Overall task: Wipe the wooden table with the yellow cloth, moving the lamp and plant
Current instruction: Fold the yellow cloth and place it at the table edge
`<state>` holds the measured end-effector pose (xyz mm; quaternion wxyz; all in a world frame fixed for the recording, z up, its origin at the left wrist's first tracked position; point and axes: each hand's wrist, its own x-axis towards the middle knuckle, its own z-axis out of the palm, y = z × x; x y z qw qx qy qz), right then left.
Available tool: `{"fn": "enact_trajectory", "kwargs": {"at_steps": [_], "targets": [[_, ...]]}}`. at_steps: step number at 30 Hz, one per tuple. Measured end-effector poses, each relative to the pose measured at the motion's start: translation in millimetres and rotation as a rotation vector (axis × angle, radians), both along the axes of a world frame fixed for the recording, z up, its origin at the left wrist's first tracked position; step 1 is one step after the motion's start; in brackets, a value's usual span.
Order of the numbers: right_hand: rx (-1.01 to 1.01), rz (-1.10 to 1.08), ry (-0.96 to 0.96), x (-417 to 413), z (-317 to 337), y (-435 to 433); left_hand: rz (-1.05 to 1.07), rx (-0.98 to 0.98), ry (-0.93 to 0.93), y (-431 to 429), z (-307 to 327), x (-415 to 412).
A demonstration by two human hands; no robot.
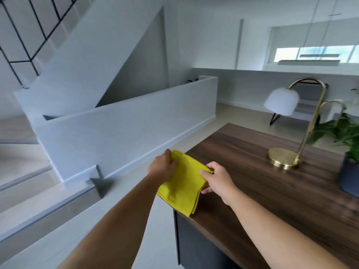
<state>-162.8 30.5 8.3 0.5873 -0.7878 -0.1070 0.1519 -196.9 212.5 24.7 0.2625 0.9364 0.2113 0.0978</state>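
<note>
Both hands hold a folded yellow cloth (181, 183) over the near left corner of the dark wooden bench (272, 183), with part of it hanging out past the bench's edge above the pale floor (151, 230). The left hand (162, 166) pinches the cloth's far left corner, its fingers (173, 162) closed on the fabric. The right hand (218, 180) grips the right edge, thumb on top and the other fingers curled underneath. Further along the bench, well apart from the cloth, stands a brass lamp (281, 158) with a white dome shade, and just beside it to the right a green plant (345, 131) in a dark blue pot, partly cut off by the frame edge.
</note>
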Motion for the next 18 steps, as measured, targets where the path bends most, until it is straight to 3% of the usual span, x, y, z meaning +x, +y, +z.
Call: {"fn": "enact_trajectory", "kwargs": {"at_steps": [3,7,14,18], "targets": [[-0.097,0.013,-0.012,2.9,-18.3,19.5,-0.011,0.046,0.108,18.6,-13.4,1.9],[-0.425,-0.016,-0.230,19.1,-36.2,26.7,-0.047,0.096,0.166,30.4,-29.1,20.1],[-0.713,-0.112,-0.415,45.5,-51.8,28.0,-0.130,0.114,0.140,30.2,-52.5,56.6],[-0.770,-0.119,-0.453,50.1,-56.7,26.4,-0.141,0.181,0.137,29.9,-62.1,67.1]]}}
